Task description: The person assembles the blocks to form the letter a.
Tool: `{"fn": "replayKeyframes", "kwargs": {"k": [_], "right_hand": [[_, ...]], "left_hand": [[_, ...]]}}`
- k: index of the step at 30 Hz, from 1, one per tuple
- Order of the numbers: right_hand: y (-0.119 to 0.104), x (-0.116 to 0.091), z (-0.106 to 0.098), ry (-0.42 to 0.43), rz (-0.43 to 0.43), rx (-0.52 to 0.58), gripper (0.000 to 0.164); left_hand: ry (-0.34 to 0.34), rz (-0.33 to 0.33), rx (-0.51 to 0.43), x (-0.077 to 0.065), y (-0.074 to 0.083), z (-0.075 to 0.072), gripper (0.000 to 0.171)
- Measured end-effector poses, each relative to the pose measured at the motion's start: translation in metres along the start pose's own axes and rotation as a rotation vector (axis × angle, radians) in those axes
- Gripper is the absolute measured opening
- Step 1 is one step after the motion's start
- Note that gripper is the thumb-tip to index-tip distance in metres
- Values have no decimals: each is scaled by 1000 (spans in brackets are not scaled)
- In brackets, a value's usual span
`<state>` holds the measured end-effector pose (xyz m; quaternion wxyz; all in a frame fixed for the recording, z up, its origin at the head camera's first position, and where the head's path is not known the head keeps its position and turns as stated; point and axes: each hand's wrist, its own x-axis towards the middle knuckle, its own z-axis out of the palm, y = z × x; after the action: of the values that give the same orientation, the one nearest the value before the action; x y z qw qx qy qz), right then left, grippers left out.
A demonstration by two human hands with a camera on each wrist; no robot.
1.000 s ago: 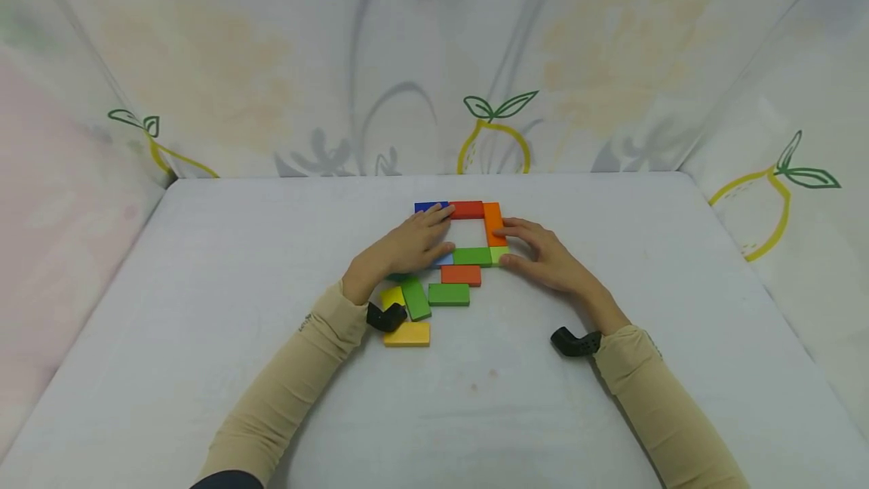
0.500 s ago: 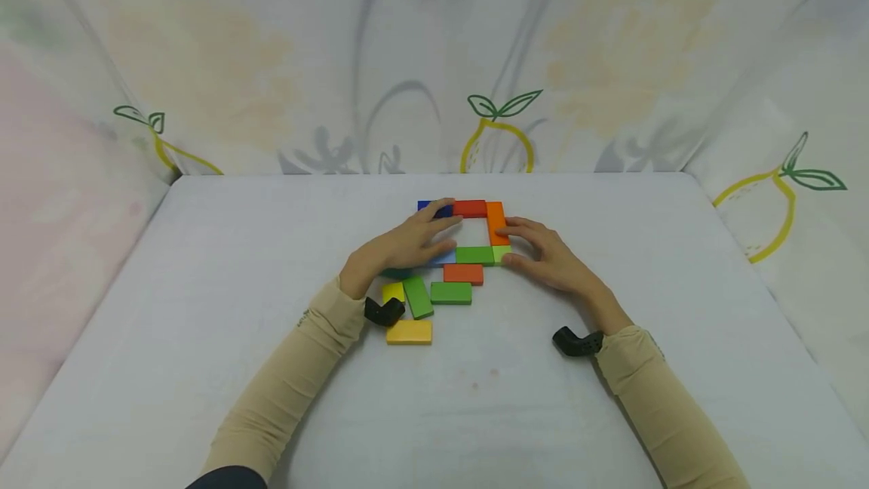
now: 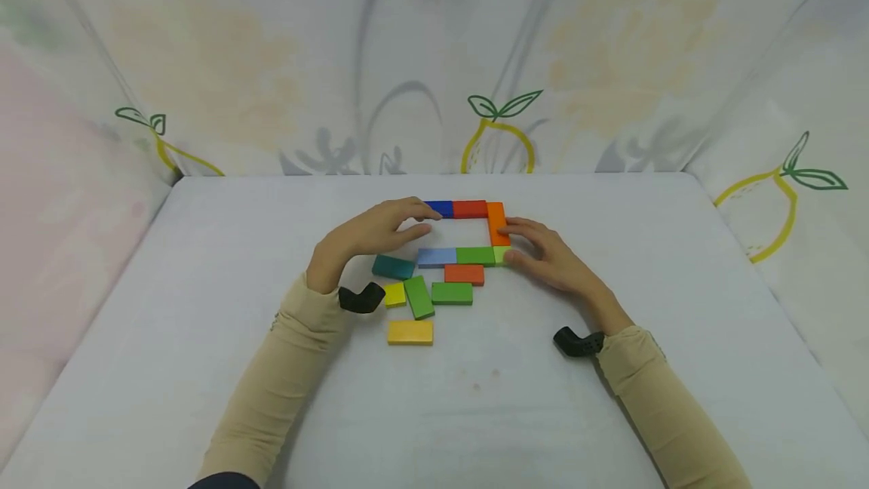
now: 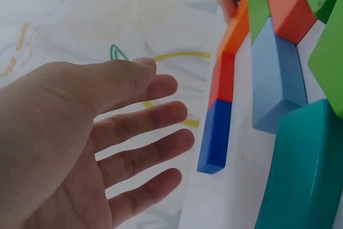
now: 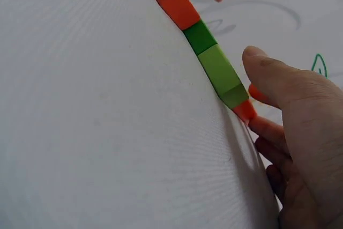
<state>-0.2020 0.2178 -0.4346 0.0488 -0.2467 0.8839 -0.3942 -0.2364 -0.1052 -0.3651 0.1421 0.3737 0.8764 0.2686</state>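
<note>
Left hand point(image 3: 380, 229), fingers spread, held nothing; right hand point(image 3: 553, 256), relaxed, touched orange block point(image 3: 498, 224). Blue-red row point(image 3: 462, 210) and green row point(image 3: 475, 256) met it; opposite side seemed unfinished; teal block point(image 3: 393, 267) lay left of it, loose.

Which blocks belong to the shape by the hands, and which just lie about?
Seemingly in the shape: dark blue block, red block, orange block, light blue block, farther green block, lime block.

Seemingly lying about: teal block, orange-red block, small yellow block, tilted green block, nearer green block, golden block.
</note>
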Motion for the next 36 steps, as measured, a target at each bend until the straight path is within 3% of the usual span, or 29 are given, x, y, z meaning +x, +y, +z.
{"fn": "replayKeyframes", "kwargs": {"k": [3,6,8,10,14,17,20,24,36], "right_hand": [[-5,0,0,76,-17,57,36],[-13,-1,1,197,-80,122,26],[-20,-4,1,233,-135,126,23],[-30,-8,4,187,-193,82,24],[-51,-21,15,-31,-265,-121,32],[-62,-30,22,-171,-247,-267,44],[-69,-38,24,-249,-196,-349,53],[-75,-50,24,-271,-176,-411,57],[-90,-82,21,-191,-202,-609,54]], "left_hand": [[-21,-43,6,-12,-2,-1,37],[-39,-76,30,-25,-7,2,35],[-38,-83,47,-32,-12,6,33],[-31,-87,60,-40,-18,10,31],[-19,-74,67,-52,-26,16,27],[-10,-56,74,-57,-29,17,25],[-5,-45,75,-60,-28,17,26],[-8,-42,73,-59,-26,18,28],[0,-92,94,-59,-25,23,32]]}}
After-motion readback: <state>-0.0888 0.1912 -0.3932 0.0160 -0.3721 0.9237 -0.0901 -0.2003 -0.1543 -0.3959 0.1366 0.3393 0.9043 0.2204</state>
